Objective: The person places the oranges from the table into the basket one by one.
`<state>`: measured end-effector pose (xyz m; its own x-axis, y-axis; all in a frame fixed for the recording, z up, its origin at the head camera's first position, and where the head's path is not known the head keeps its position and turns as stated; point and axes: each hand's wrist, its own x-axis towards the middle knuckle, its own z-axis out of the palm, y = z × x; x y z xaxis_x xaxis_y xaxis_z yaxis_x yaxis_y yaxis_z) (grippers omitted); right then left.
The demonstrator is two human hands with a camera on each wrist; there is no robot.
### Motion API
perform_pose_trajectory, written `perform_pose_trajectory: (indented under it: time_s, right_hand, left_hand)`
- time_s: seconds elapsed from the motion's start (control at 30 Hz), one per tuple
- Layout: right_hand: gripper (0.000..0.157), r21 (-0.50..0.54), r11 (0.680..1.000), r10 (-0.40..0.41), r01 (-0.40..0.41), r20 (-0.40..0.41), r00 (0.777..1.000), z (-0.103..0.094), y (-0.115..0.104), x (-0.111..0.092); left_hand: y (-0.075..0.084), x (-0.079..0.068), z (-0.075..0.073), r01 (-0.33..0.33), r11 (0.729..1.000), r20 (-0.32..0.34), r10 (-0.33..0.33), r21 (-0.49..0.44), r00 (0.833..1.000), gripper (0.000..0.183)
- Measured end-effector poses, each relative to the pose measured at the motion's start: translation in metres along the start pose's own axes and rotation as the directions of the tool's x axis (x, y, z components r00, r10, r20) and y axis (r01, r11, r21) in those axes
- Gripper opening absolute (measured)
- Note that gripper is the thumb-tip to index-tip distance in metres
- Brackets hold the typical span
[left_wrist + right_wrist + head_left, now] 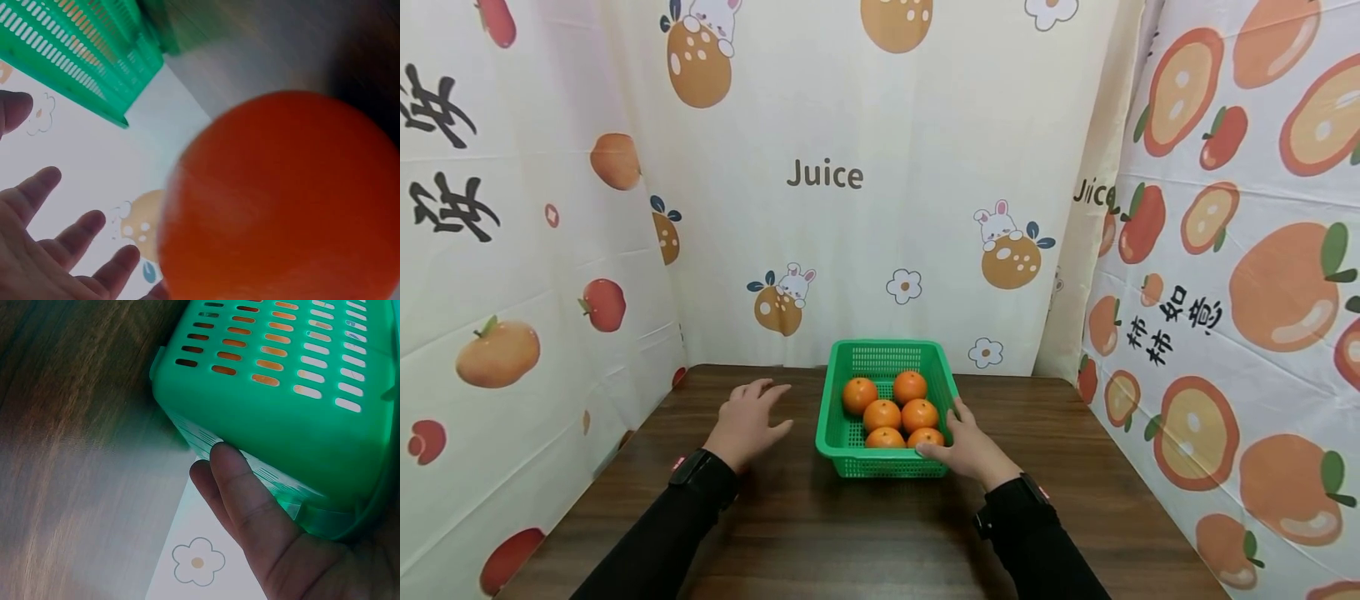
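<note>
A green plastic basket [887, 463] with slotted walls stands on the table and holds several oranges [882, 415]. My right hand [968, 446] holds its near right corner. The thumb lies over the front rim, and in the right wrist view the fingers [240, 494] lie along the outside wall of the basket [250, 412]. My left hand [748, 423] is apart from the basket, over the table to its left, fingers spread with nothing seen in them. In the left wrist view a large blurred orange [281, 206] is close to the camera, beside the left hand [56, 250]; the head view does not show it.
The brown wooden table [835, 542] reaches back to a printed cloth [850, 250]. Further printed cloths hang along the left side [550, 417] and the right side [1150, 467]. Dark bands sit on both wrists.
</note>
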<state>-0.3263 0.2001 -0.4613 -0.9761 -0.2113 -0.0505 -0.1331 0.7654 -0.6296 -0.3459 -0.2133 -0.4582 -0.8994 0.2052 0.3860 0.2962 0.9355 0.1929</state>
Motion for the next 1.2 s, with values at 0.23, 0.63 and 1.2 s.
perform_pose_trajectory:
  time_s: [0.23,0.63,1.2]
  right_hand:
    - [0.106,0.000,1.000,0.005,-0.005,-0.002,1.000,0.000,0.000,0.001]
    - [0.104,-0.002,1.000,0.003,-0.003,-0.005,1.000,0.000,0.001,0.002]
    - [0.105,0.012,1.000,-0.006,0.006,0.003,1.000,-0.001,-0.001,0.001]
  left_hand:
    - [-0.009,0.002,0.004,0.095,0.995,0.124,-0.093,-0.011,0.988,0.072]
    - [-0.022,-0.002,0.016,0.114,0.993,0.211,-0.106,-0.030,0.972,0.065]
    - [-0.029,-0.010,0.008,0.161,0.982,0.277,-0.182,0.097,0.943,0.057]
